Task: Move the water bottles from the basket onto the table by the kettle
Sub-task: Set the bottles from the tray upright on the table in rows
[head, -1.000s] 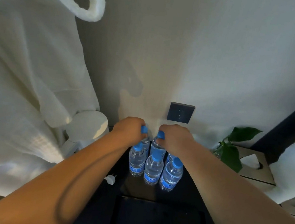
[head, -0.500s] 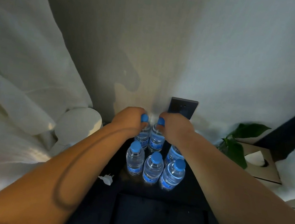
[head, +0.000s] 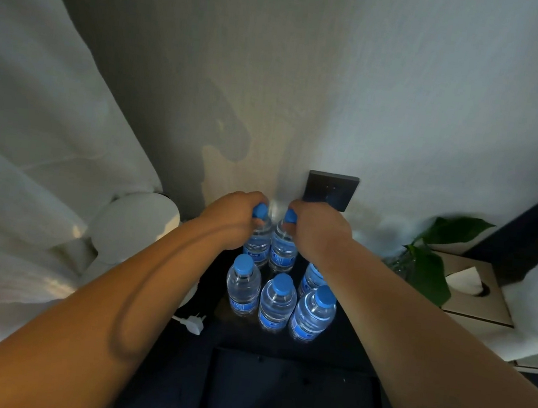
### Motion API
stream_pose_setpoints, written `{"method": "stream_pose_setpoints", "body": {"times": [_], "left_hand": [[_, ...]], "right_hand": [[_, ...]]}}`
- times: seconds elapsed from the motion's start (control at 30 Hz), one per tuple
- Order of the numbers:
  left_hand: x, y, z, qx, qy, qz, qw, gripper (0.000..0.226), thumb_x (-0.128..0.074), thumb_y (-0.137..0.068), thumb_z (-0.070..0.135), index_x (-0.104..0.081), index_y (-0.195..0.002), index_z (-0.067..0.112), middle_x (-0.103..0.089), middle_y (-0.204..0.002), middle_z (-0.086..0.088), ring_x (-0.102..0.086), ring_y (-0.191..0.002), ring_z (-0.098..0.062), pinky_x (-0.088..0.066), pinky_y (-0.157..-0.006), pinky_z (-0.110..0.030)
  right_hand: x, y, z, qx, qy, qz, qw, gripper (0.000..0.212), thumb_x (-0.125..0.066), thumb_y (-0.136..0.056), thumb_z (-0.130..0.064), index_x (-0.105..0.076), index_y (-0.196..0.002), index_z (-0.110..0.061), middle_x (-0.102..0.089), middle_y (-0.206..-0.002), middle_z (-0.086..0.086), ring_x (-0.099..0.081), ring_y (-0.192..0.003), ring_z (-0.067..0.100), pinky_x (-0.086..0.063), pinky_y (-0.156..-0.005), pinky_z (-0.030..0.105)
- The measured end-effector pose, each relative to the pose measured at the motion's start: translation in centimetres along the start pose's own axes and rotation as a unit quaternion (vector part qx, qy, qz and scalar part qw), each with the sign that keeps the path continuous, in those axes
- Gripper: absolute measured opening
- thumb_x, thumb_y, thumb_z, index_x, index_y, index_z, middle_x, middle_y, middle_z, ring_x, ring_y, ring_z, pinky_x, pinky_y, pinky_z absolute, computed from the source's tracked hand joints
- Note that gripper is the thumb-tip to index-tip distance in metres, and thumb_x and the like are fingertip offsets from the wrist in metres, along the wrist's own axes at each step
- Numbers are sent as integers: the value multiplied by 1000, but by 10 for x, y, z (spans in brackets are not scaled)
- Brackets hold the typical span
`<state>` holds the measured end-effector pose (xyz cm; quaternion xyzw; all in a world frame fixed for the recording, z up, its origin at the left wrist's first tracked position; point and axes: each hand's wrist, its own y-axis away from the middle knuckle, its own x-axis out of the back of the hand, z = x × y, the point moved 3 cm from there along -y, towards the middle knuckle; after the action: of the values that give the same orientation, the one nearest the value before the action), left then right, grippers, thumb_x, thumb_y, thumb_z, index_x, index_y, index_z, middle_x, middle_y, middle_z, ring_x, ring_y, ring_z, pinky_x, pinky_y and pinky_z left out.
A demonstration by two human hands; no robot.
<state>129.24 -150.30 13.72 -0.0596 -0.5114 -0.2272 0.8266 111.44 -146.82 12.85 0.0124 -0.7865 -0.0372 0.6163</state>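
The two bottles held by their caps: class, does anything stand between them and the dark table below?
Nothing visible does. The left hand grips one bottle and the right hand the other, at the back of the table. Four more bottles stand nearer the camera; whether the held pair already rests on the table cannot be told.

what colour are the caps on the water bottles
Blue, seen clearly in the head view on the front bottles' caps; the labels are blue too.
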Motion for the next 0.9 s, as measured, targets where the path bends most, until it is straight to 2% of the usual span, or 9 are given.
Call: {"method": "stream_pose_setpoints", "body": {"times": [0.07,0.13,0.27,0.37,0.5,0.6,0.67,0.8,0.9], "left_hand": [[2,2,3,12,-9,31,999,32,-71,-93,36,-60,-119,22,-66,-104,-2,-62,-92,-23,-55,-82,-42],[3,2,6,18,-21,53,998,31,-73,-92,40,-63,-115,20,-67,-102,-3,-62,-90,-23,-55,-80,-41],[1,0,6,2,-3,54,999,28,-72,-95,30,-68,-118,15,-66,-108,-9,-60,-94,-25,-51,-83,-38],[-1,-2,3,-12,6,33,999,33,-69,-97,22,-66,-130,17,-61,-117,-11,-59,-104,-28,-49,-93,-37],[-2,-3,2,-15,-2,18,1000,41,-66,-99,17,-62,-139,21,-55,-125,-11,-58,-111,-29,-47,-98,-35],[0,-1,4,-3,3,36,999,42,-71,-96,30,-63,-135,18,-58,-123,-9,-59,-108,-27,-50,-96,-40],[1,-1,5,11,1,49,999,38,-71,-96,32,-66,-130,15,-60,-121,-10,-60,-106,-28,-50,-95,-42],[0,-2,7,-2,1,41,999,35,-68,-98,22,-66,-132,14,-60,-123,-12,-59,-109,-29,-48,-98,-41],[1,-5,6,-17,-7,24,1000,36,-65,-99,12,-64,-135,13,-58,-126,-13,-59,-113,-29,-47,-100,-38]], "right_hand": [[-3,1,0,-5,-1,6,1000,21,-65,-102,-34,-62,-118,-21,-69,-102,4,-56,-83,21,-49,-69,34],[-5,2,-1,-9,0,9,1000,21,-65,-102,-32,-63,-119,-21,-68,-101,3,-58,-84,21,-47,-68,33],[-4,1,-2,-14,-6,8,1000,24,-65,-102,-33,-63,-122,-21,-69,-105,3,-64,-93,23,-47,-71,33],[-2,0,0,-22,-26,6,999,30,-66,-102,-37,-63,-127,-20,-71,-111,4,-66,-98,24,-48,-73,33],[2,0,-1,-23,-33,-6,999,35,-65,-102,-41,-64,-128,-18,-70,-111,6,-66,-99,25,-50,-75,35],[4,-2,-2,-24,-32,-19,999,34,-66,-102,-41,-64,-126,-17,-69,-107,6,-64,-95,24,-52,-76,36],[4,-3,-3,-24,-27,-22,999,33,-66,-102,-41,-64,-124,-17,-68,-106,6,-62,-92,23,-52,-76,36],[4,-3,-3,-23,-25,-19,999,29,-67,-102,-39,-65,-121,-17,-69,-107,5,-63,-94,23,-48,-73,35],[5,-3,-3,-21,-29,-20,999,31,-66,-102,-39,-64,-124,-17,-69,-110,5,-65,-100,24,-50,-77,35]]}}
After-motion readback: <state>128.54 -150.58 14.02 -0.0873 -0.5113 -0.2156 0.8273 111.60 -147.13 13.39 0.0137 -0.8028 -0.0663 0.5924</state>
